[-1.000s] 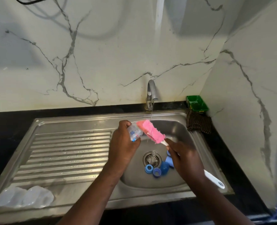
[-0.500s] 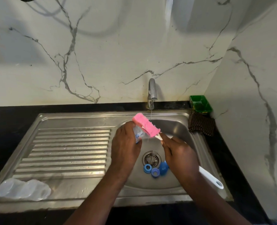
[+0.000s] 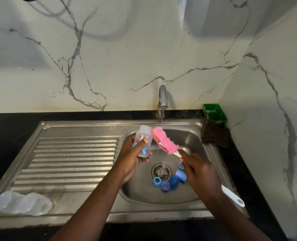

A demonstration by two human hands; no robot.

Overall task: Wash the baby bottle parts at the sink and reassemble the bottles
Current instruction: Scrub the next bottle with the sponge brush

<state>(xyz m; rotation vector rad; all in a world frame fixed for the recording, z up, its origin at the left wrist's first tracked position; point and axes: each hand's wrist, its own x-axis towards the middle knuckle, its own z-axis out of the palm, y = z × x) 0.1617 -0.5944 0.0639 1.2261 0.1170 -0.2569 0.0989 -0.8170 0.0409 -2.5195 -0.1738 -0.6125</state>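
Observation:
My left hand (image 3: pixel 133 158) grips a small clear baby bottle (image 3: pixel 143 140) over the sink basin (image 3: pixel 187 136), its open mouth pointing up and away. My right hand (image 3: pixel 200 174) holds the white handle of a bottle brush with a pink sponge head (image 3: pixel 163 140); the sponge lies just right of the bottle, outside it, under a thin stream from the tap (image 3: pixel 162 100). Several blue bottle parts (image 3: pixel 169 181), rings and caps, lie in the basin right of the drain (image 3: pixel 161 171).
Clear plastic bottle parts (image 3: pixel 21 203) lie at the near left corner of the ribbed draining board (image 3: pixel 71 162). A green holder (image 3: pixel 213 113) and a brown cloth (image 3: pixel 214 133) sit at the back right, beside the marble side wall. Black countertop surrounds the sink.
My left hand turned the bottle so that its mouth now points up and my thumb lies across it. The pink sponge stayed beside the bottle and shifted slightly up under the stream.

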